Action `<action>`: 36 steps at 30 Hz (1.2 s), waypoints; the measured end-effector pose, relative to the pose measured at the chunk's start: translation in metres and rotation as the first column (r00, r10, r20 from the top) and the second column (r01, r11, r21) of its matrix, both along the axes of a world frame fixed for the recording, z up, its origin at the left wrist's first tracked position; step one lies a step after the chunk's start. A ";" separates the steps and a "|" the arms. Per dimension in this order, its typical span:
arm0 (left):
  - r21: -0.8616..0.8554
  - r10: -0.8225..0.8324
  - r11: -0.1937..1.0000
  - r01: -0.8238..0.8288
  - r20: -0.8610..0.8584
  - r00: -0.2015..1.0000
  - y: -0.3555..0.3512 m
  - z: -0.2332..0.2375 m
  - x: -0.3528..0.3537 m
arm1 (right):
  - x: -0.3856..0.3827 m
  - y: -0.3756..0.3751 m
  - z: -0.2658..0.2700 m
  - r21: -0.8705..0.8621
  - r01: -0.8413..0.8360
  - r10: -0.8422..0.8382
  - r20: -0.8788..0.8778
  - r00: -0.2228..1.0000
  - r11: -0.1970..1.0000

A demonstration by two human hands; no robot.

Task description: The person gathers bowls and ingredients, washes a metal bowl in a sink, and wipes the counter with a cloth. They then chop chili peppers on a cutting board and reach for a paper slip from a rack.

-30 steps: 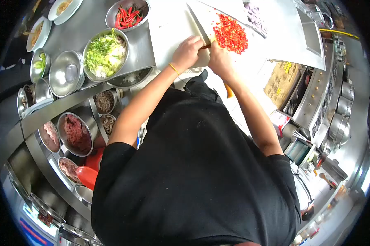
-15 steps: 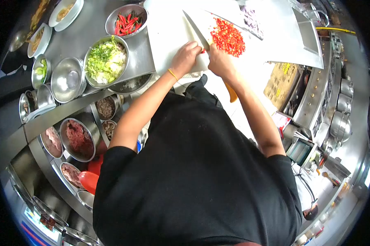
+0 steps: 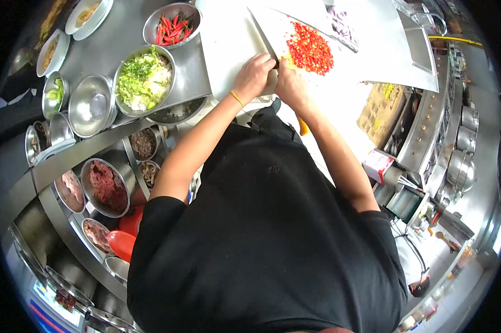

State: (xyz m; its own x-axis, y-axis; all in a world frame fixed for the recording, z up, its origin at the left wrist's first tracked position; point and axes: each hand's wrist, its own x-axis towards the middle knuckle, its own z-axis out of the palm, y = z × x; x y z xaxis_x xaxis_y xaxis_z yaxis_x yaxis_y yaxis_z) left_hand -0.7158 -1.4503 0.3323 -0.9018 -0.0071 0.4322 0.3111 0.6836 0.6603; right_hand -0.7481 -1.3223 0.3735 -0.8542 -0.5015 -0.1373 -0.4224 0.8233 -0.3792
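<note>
My right hand [image 3: 292,86] is wrapped round the handle of a knife [image 3: 261,32], whose blade points away over the white cutting board [image 3: 222,47]. Close beside it on the left, my left hand [image 3: 254,75] is closed near the blade's heel; whatever its fingers hold is hidden. Chopped red chilies [image 3: 310,50] lie in a pile to the right of the knife. A second blade [image 3: 300,21] lies beyond them, near chopped purple pieces [image 3: 342,25]. Whole red chilies [image 3: 174,30] fill a metal bowl at the left of the board.
A metal bowl of chopped greens [image 3: 144,80] stands left of the board, with empty stacked bowls [image 3: 90,106] beside it. Bowls of raw meat [image 3: 107,186] sit on a lower shelf. At the right are a sink [image 3: 417,47] and a stove [image 3: 428,122].
My right hand has moved slightly left and toward me with the knife, closer to my left hand. My left hand has shifted slightly up and right. The red bit between them no longer shows.
</note>
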 end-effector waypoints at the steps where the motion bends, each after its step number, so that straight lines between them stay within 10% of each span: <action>1: -0.007 0.001 1.000 -0.001 -0.004 1.000 -0.003 0.001 -0.002 | -0.003 0.000 -0.005 -0.022 -0.014 0.013 -0.014 1.000 1.000; 21: 0.050 0.009 0.999 -0.009 0.000 1.000 0.001 -0.003 0.004 | -0.003 0.001 0.000 0.010 0.034 -0.035 0.020 0.999 0.999; 29: -0.250 0.393 0.871 -0.423 -0.160 0.905 -0.081 0.020 -0.007 | -0.041 0.051 -0.011 -0.011 0.132 -0.130 0.113 0.985 0.991; 33: 0.030 0.530 0.848 -0.529 -0.028 0.847 -0.159 0.040 -0.016 | -0.031 0.054 -0.006 -0.101 0.169 -0.164 0.054 0.985 0.980; 36: -0.192 0.553 0.829 -0.525 0.146 0.820 -0.210 0.035 -0.025 | -0.019 0.042 0.003 0.002 0.155 -0.151 0.222 0.963 0.988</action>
State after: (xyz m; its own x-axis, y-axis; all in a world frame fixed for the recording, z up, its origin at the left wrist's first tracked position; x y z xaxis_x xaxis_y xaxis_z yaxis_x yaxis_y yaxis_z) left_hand -0.7404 -1.6598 0.3676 -0.8342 -0.4696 0.2891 -0.2539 0.7924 0.5546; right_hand -0.7666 -1.2803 0.3770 -0.8702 -0.3707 -0.3245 -0.1963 0.8650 -0.4618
